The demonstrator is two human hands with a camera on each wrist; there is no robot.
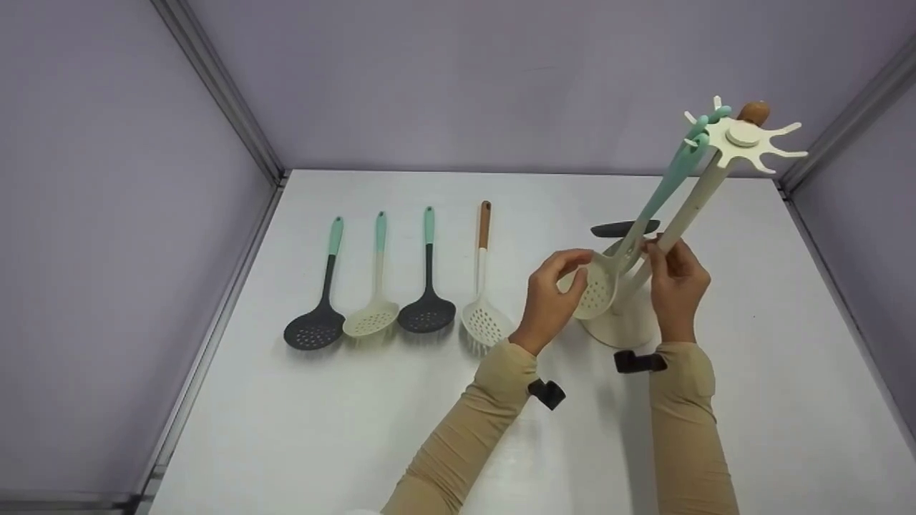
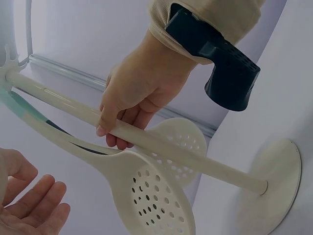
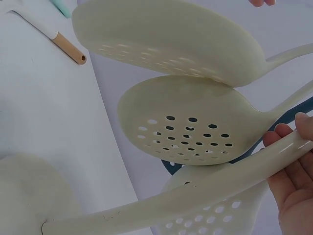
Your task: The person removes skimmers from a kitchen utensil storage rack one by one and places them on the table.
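Observation:
A cream utensil stand [image 1: 690,204] leans to the right, its hooked top ring raised. My right hand [image 1: 680,282] grips its pole, thumb on one side and fingers behind, as the left wrist view also shows. From the hooks hang cream skimmers with teal handles; the nearest skimmer [image 1: 595,293] faces my left hand. A dark skimmer [image 1: 624,229] and a brown handle [image 1: 753,112] show behind. My left hand [image 1: 554,293] is beside the nearest skimmer, fingers loosely bent. In the left wrist view, its fingers [image 2: 41,203] are apart from the skimmer and hold nothing.
Several skimmers lie in a row on the white table [image 1: 322,443]: a black skimmer [image 1: 315,327], a cream skimmer [image 1: 372,318], another black skimmer [image 1: 427,312] and a white skimmer with a brown handle [image 1: 484,229]. Pale partition walls [image 1: 458,86] enclose the table's back and sides.

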